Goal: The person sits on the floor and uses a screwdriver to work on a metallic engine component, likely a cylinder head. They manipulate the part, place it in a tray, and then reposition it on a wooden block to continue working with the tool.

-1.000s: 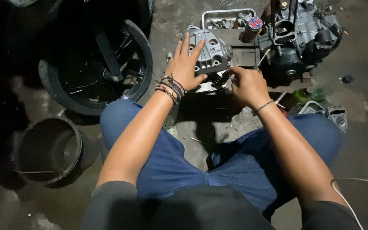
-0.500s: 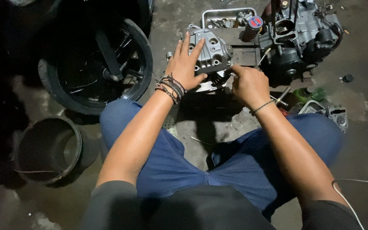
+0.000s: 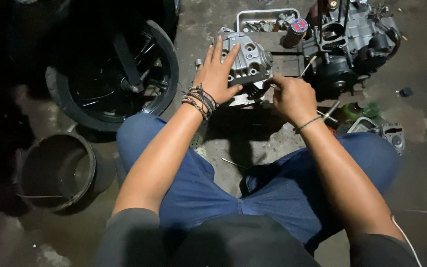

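Left hand (image 3: 217, 75) lies flat, fingers spread, palm down on the grey ribbed metal cylinder head (image 3: 247, 62), pressing, not clasping. Right hand (image 3: 292, 98) curled, fingertips pinched at its lower right edge; what they pinch cannot be told.

The left hand (image 3: 217, 74) lies flat on a grey metal cylinder head (image 3: 245, 62), fingers (image 3: 218, 49) spread over its top. Just right of the cylinder head, the right hand (image 3: 292, 96) pinches something small against its side. Further right of it stands an engine block (image 3: 357, 44); to its left lies a black wheel (image 3: 112, 74).
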